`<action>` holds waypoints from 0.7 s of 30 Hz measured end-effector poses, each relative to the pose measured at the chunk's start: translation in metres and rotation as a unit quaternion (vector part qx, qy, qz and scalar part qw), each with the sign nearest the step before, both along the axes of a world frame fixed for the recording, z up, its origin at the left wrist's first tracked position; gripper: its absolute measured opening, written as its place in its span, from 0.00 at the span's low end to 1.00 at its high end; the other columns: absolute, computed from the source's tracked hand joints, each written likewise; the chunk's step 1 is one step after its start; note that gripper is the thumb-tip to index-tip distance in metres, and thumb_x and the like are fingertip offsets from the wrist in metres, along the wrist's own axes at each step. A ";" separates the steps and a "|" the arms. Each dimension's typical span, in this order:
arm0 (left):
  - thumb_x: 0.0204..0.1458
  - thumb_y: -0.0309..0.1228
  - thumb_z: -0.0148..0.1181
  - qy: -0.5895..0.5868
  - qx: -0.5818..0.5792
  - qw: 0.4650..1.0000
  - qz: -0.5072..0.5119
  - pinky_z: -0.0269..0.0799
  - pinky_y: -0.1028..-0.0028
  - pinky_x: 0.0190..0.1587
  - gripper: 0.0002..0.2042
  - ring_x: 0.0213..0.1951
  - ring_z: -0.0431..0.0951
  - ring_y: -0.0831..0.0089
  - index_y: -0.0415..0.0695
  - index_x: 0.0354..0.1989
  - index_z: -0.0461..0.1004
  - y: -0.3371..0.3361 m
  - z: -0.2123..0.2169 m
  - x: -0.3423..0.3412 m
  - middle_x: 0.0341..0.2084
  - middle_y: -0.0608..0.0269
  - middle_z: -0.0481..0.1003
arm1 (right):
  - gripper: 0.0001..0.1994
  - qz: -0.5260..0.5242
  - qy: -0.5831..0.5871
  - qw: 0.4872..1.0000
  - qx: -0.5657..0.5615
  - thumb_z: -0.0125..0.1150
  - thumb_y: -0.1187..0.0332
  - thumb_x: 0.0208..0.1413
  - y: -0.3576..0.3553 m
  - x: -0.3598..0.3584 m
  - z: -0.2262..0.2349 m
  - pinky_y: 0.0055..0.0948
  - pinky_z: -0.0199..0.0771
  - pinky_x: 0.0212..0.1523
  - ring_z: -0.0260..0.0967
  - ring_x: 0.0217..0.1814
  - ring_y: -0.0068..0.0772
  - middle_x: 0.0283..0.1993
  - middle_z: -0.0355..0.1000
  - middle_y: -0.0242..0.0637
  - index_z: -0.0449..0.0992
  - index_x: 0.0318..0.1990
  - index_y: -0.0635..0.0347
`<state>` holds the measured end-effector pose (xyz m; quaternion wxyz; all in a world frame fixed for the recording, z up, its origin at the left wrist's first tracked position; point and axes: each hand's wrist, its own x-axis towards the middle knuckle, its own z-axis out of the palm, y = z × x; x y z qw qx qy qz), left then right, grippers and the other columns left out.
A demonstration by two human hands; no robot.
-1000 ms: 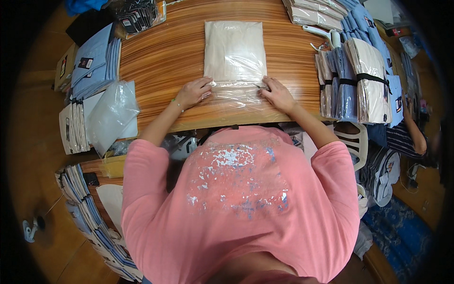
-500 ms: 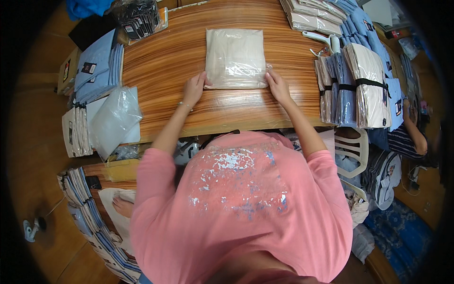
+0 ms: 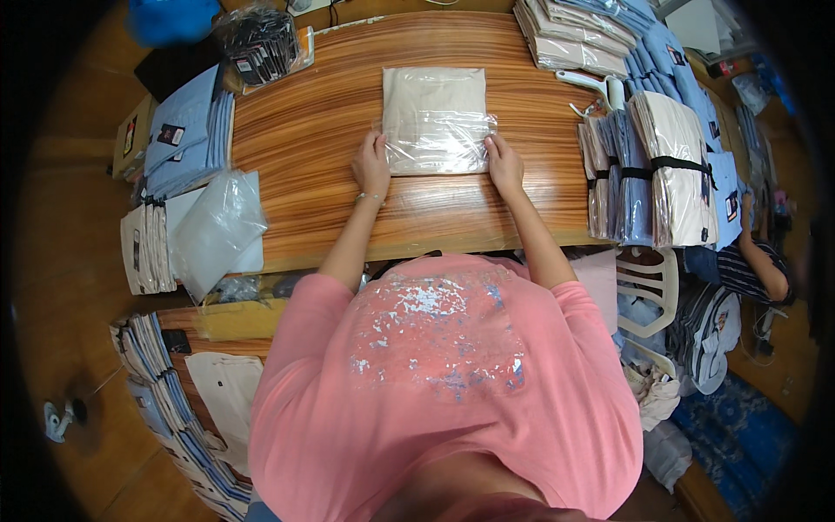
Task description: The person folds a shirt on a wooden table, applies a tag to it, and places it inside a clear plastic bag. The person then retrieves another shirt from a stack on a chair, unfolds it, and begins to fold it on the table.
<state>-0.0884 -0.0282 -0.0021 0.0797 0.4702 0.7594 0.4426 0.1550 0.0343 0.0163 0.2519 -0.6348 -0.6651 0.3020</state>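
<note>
A folded beige garment in a clear plastic bag (image 3: 434, 96) lies flat on the wooden table in front of me. Shiny plastic is drawn across its near half and sticks out a little at both sides. My left hand (image 3: 372, 165) is closed on the bag's left edge, with thumb and fingertips at the plastic. At the opposite edge, my right hand (image 3: 505, 163) pinches the bag in the same way. Both forearms reach in from the near side.
Folded blue shirts (image 3: 187, 130) and loose clear plastic bags (image 3: 219, 222) lie at the table's left. Banded bundles of bagged garments (image 3: 670, 161) stand at the right, near a white-handled lint roller (image 3: 584, 80). A white plastic chair (image 3: 665, 296) and another person's arm (image 3: 764, 257) are beyond.
Both hands have moved slightly farther up the bag's sides from its near corners. Plastic now shows spread out beside the left edge too. The whole view has shifted a little.
</note>
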 end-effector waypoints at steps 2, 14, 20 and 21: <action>0.59 0.39 0.44 0.010 -0.034 0.999 -0.015 0.66 0.62 0.32 0.12 0.29 0.74 0.53 0.44 0.32 0.69 0.004 0.000 -0.001 0.23 0.56 0.75 | 0.18 -0.008 -0.001 1.000 0.003 0.45 0.52 0.58 0.002 0.001 -0.004 0.41 0.66 0.42 0.70 0.42 0.51 0.37 0.74 0.48 0.74 0.44 0.53; 0.55 0.41 0.48 0.008 -0.193 0.980 -0.056 0.67 0.60 0.34 0.12 0.32 0.75 0.52 0.45 0.34 0.67 0.016 0.016 -0.015 0.25 0.52 0.75 | 0.15 0.002 -0.005 0.996 -0.085 0.51 0.56 0.52 0.021 -0.001 0.001 0.38 0.67 0.38 0.71 0.36 0.47 0.33 0.74 0.44 0.75 0.37 0.57; 0.52 0.40 0.53 0.071 -0.245 0.966 -0.038 0.66 0.59 0.35 0.11 0.34 0.76 0.56 0.46 0.36 0.66 0.024 0.029 -0.003 0.30 0.58 0.76 | 0.11 -0.034 -0.078 0.995 -0.049 0.55 0.61 0.47 0.023 -0.006 -0.005 0.41 0.68 0.34 0.71 0.32 0.47 0.28 0.73 0.43 0.73 0.35 0.56; 0.52 0.40 0.53 0.079 -0.254 0.963 -0.030 0.66 0.58 0.36 0.11 0.35 0.76 0.56 0.46 0.36 0.66 0.023 0.031 -0.001 0.32 0.59 0.76 | 0.10 -0.039 -0.102 0.994 -0.018 0.55 0.63 0.48 0.022 -0.010 -0.007 0.42 0.68 0.33 0.71 0.32 0.46 0.27 0.73 0.43 0.72 0.36 0.55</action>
